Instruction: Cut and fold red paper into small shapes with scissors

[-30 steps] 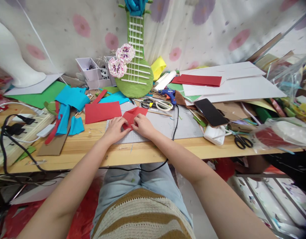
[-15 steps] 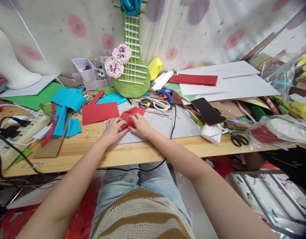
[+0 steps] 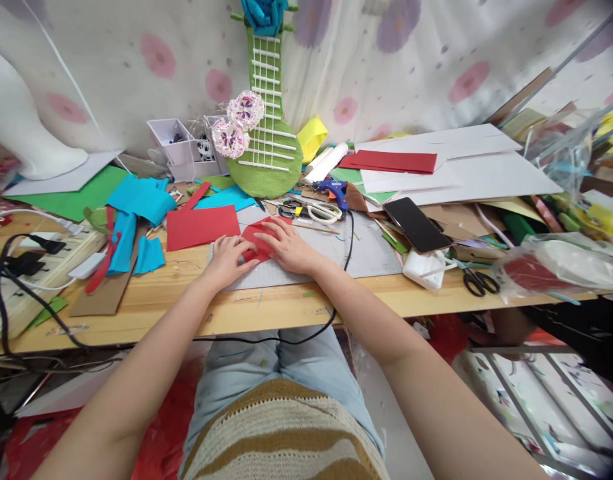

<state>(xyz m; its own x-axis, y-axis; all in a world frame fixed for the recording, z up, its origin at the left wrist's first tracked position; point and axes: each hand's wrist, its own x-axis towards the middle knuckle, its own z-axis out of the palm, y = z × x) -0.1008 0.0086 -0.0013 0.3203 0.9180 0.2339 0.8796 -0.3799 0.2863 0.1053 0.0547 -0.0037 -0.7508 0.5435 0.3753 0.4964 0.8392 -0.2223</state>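
A small piece of red crepe paper [image 3: 255, 248] lies on a grey board [image 3: 374, 250] at the table's front, partly covered by my hands. My left hand [image 3: 228, 259] rests on the paper's left edge, its fingers stretched forward and the thumb out to the right. On the right part of the same piece, my right hand [image 3: 290, 249] lies with fingers spread. Just left of it, a larger red paper rectangle [image 3: 201, 228] is flat on the table. White-handled scissors [image 3: 322, 212] and a blue glue gun [image 3: 336, 191] are beyond my right hand.
A green guitar-shaped piece [image 3: 266, 170] stands behind. Blue paper strips [image 3: 141, 200] and a power strip [image 3: 51, 273] are at left. On the right are a phone [image 3: 417, 225], black scissors [image 3: 480, 281] and white boards [image 3: 456, 177]. A black cable [image 3: 347, 257] crosses the board.
My right hand has shifted slightly right, away from my left, and its fingers have spread over the red paper. My left hand has stayed nearly in place.
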